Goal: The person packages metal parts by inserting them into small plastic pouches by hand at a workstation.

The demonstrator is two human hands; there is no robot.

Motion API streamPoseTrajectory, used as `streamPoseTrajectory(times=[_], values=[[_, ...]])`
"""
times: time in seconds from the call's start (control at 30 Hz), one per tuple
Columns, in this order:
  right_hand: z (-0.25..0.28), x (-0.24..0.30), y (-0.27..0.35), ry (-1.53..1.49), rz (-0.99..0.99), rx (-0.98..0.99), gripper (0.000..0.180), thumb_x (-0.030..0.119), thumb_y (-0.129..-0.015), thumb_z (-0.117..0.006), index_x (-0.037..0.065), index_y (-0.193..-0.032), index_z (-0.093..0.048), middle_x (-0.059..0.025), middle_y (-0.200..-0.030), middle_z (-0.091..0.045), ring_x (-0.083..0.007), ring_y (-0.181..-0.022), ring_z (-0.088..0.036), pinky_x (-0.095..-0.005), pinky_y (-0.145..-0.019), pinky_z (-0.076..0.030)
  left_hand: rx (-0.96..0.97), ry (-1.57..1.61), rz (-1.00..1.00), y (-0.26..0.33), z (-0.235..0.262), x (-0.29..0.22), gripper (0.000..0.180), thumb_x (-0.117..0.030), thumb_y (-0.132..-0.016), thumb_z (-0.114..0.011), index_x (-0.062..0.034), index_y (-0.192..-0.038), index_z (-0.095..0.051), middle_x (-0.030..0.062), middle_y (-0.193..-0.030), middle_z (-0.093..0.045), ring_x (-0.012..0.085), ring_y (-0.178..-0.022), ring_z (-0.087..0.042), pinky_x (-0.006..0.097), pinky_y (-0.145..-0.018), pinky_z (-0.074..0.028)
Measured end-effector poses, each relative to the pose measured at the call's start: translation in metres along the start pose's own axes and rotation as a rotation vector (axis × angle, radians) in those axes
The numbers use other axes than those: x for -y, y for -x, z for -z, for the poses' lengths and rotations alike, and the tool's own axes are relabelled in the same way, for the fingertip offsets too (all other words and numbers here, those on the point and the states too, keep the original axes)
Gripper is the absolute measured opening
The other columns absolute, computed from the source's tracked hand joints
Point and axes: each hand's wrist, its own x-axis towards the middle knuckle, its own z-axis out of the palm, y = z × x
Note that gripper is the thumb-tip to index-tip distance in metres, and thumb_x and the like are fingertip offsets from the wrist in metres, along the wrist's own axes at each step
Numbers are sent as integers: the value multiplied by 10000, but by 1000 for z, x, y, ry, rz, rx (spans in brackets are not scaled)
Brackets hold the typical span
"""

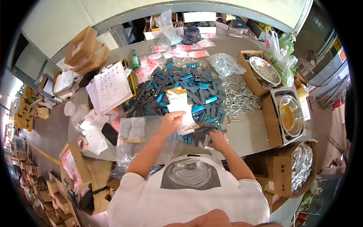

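Observation:
My left hand (172,123) is closed on the near part of a stack of white packets (179,109) with brown cardboard edges. The stack lies over a broad heap of dark grey and blue plastic parts (147,99). At the heap's near right edge is my right hand (219,140), its fingers bent down beside the dark parts and a small clear piece (207,141). What the right fingers hold, if anything, is hidden. Below my left forearm a clear plastic bag (126,145) lies flat with white packets inside.
Loose screws (242,96) spread right of the heap, below a bag of screws (225,64). Metal bowls (290,115) stand in boxes on the right. Left are a clipboard with papers (111,89), a black phone (109,134) and a green bottle (135,59). Red-and-white packets (147,70) lie behind.

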Motion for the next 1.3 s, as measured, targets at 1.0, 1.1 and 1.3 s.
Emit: streamPoseTrajectory(times=[1.0,1.1,1.3], values=[[121,89,-74,-474,312,-318,131,171,-773,-604,47,-752,-566,-161,-681,-606,-351,-646,-593,-430,-591,-467,3,-472,-385,3,-5,-13,228,-214,-750,-638,2,-686,-604,195,-610,-524,332,-544,-546,361,-488,-409],[102,98,-85,-505,231,-517,129,155,-797,-568,38,-777,-516,-199,-657,-584,-386,-625,-577,-465,-558,-452,-99,-472,-379,-2,-7,-11,222,-200,-744,-637,7,-678,-593,192,-616,-533,329,-542,-545,359,-487,-407],[83,82,-137,-1501,-300,-549,130,145,-883,-491,27,-832,-473,-71,-742,-564,-171,-549,-543,-282,-432,-416,-401,-498,-547,-5,-26,-13,248,-206,-753,-636,10,-645,-580,176,-593,-548,308,-509,-539,359,-480,-400]])
